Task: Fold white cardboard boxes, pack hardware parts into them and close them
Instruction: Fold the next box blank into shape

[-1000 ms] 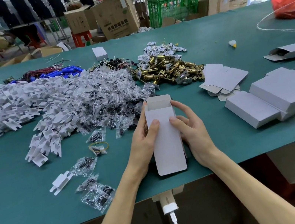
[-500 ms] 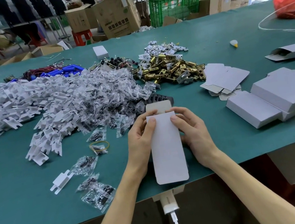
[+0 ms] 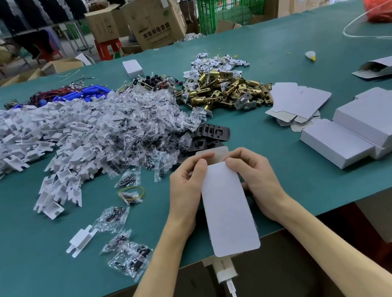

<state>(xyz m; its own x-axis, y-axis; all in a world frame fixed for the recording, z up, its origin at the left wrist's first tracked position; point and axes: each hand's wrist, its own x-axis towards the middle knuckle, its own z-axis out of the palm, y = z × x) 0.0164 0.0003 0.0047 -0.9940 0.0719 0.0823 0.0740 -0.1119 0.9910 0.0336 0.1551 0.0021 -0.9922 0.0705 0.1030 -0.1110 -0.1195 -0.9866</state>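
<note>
A narrow white cardboard box (image 3: 227, 208) is held over the near edge of the green table (image 3: 28, 267), its long side pointing away from me. My left hand (image 3: 187, 191) grips its left side and my right hand (image 3: 257, 179) grips its right side, thumbs on top near the far end. The far flap sticks out past my fingers. Behind it lie black plates (image 3: 210, 133), bagged screws (image 3: 136, 137), white plastic pieces (image 3: 7, 146) and brass latches (image 3: 227, 91).
Finished white boxes (image 3: 368, 130) are stacked at the right, with flat box blanks (image 3: 298, 102) beside them. Loose screw bags (image 3: 130, 260) and a rubber band (image 3: 131, 194) lie at the near left. A charger (image 3: 224, 270) hangs below the table edge.
The box has been drawn toward me and tilted flatter. Both hands have slid up to its far end, and the open mouth seen before now shows only the flap.
</note>
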